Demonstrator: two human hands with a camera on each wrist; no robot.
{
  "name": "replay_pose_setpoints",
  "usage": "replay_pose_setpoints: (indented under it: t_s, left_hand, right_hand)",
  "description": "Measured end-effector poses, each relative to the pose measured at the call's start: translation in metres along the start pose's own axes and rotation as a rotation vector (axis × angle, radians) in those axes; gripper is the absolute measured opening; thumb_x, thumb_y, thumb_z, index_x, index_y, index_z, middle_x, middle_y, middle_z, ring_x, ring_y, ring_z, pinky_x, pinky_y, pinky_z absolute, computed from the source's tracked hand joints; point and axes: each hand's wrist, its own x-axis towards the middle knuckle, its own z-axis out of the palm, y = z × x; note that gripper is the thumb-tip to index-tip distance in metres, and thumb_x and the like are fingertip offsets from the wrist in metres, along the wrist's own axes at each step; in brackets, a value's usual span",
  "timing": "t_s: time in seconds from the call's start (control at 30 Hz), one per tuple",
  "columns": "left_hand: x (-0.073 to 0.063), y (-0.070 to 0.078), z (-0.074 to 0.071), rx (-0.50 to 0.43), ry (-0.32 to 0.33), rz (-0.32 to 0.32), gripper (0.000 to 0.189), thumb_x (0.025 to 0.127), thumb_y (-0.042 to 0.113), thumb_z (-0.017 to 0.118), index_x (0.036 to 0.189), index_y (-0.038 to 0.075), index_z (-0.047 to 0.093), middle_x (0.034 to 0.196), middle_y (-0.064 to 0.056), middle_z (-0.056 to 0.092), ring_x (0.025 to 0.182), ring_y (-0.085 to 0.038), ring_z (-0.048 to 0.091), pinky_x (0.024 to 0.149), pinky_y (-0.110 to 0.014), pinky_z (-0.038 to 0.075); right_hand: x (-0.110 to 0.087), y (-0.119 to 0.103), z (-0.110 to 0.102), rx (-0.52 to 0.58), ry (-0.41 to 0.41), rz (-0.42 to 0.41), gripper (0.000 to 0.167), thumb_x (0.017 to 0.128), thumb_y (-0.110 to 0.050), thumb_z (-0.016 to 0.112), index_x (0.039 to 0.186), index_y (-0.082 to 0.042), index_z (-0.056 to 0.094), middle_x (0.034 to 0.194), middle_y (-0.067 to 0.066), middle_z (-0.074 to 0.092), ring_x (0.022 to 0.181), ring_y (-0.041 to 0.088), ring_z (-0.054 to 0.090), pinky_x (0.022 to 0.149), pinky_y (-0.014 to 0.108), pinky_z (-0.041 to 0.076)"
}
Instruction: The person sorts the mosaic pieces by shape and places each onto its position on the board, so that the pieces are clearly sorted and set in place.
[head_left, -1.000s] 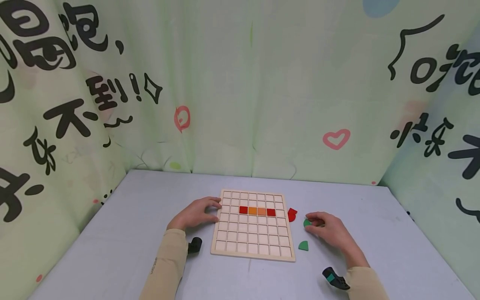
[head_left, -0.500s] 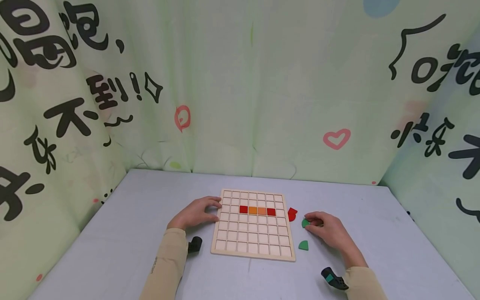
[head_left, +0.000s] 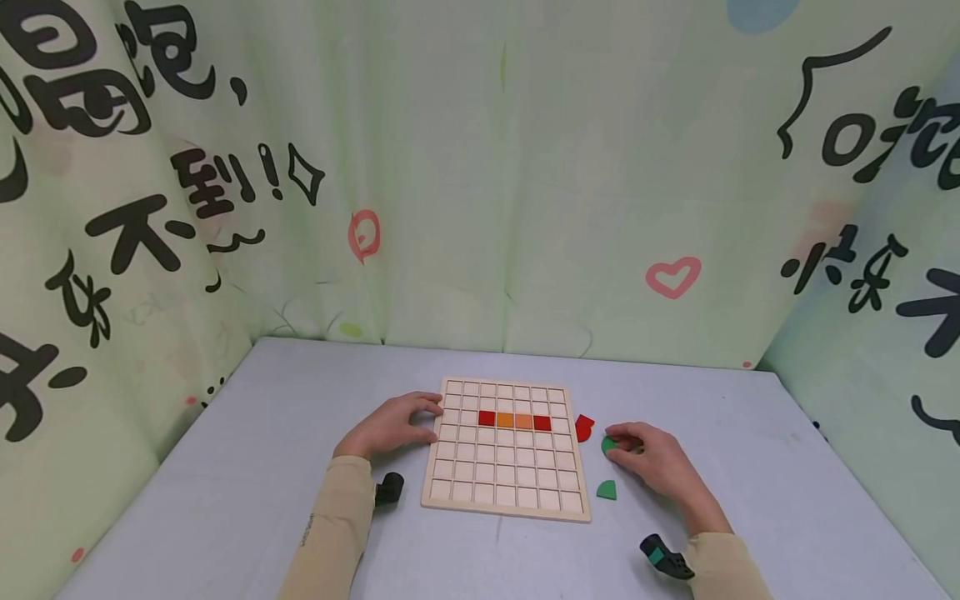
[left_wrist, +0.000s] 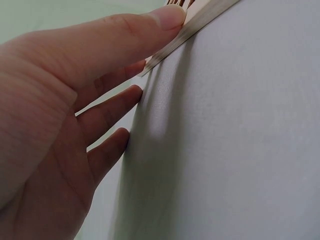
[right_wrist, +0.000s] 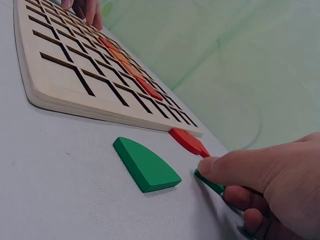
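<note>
A wooden grid board lies on the table, with a row of two red and two orange square tiles set in its cells. My left hand rests at the board's left edge, thumb and fingers spread; in the left wrist view the thumb lies on the rim. To the right of the board, my right hand pinches a green piece with a curved edge between thumb and fingers, low over the table. The fingers partly hide this piece. Nearer me lies a green quarter-circle piece.
Red pieces lie against the board's right edge, one overlapping another. Black wrist devices show at both sleeves. A white cloth covers the table; a printed pale green curtain hangs behind and at both sides.
My right hand has moved slightly left toward the board with the green piece between its fingers. My left hand and the tiles have stayed in place.
</note>
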Motion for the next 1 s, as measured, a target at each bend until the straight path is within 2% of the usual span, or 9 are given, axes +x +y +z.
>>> replay_pose_setpoints:
  t_s: [0.23,0.47,0.63,0.83,1.0]
  left_hand:
    - [0.000,0.001,-0.001,0.007,-0.002,0.004,0.035,0.083,0.013,0.078,0.116,0.010,0.069,0.144,-0.001,0.051,0.139,-0.026,0.038,0.115,-0.042,0.033]
    - [-0.001,-0.001,-0.002,0.010,-0.008,0.035,0.035,0.083,0.013,0.078,0.116,0.010,0.069,0.143,-0.001,0.051,0.138,-0.026,0.039,0.114,-0.042,0.034]
    - [-0.001,-0.001,-0.001,0.004,-0.016,0.027,0.035,0.083,0.013,0.078,0.117,0.010,0.069,0.144,-0.001,0.051,0.139,-0.026,0.038,0.114,-0.042,0.033]
    - [-0.001,-0.001,-0.001,0.002,-0.012,0.032,0.035,0.083,0.013,0.078,0.117,0.010,0.069,0.144,-0.001,0.051,0.139,-0.027,0.038,0.114,-0.043,0.033]
    - [-0.002,-0.001,-0.001,0.002,-0.010,0.024,0.035,0.083,0.012,0.077,0.117,0.010,0.069,0.144,-0.001,0.051,0.139,-0.027,0.038,0.114,-0.043,0.033]
  right_hand:
    - [0.001,0.001,0.001,-0.010,0.001,-0.027,0.036,0.084,-0.012,0.076,0.118,-0.001,0.067,0.102,0.006,0.065,0.089,0.019,0.057,0.079,0.037,0.052]
    - [-0.001,-0.002,-0.001,-0.022,0.001,-0.023,0.036,0.084,-0.011,0.076,0.117,0.001,0.066,0.106,0.010,0.065,0.091,0.021,0.058,0.081,0.041,0.053]
    - [-0.001,-0.003,-0.002,-0.030,0.005,-0.037,0.035,0.085,-0.009,0.076,0.116,0.002,0.066,0.105,0.011,0.066,0.089,0.022,0.058,0.081,0.042,0.054]
    - [-0.001,-0.004,-0.001,-0.031,0.041,-0.064,0.038,0.086,-0.007,0.073,0.121,0.002,0.064,0.110,0.014,0.065,0.094,0.025,0.061,0.085,0.045,0.056]
    - [-0.001,-0.011,-0.002,-0.009,0.079,-0.116,0.039,0.086,-0.006,0.073,0.122,0.003,0.063,0.113,0.016,0.065,0.096,0.028,0.063,0.083,0.044,0.057]
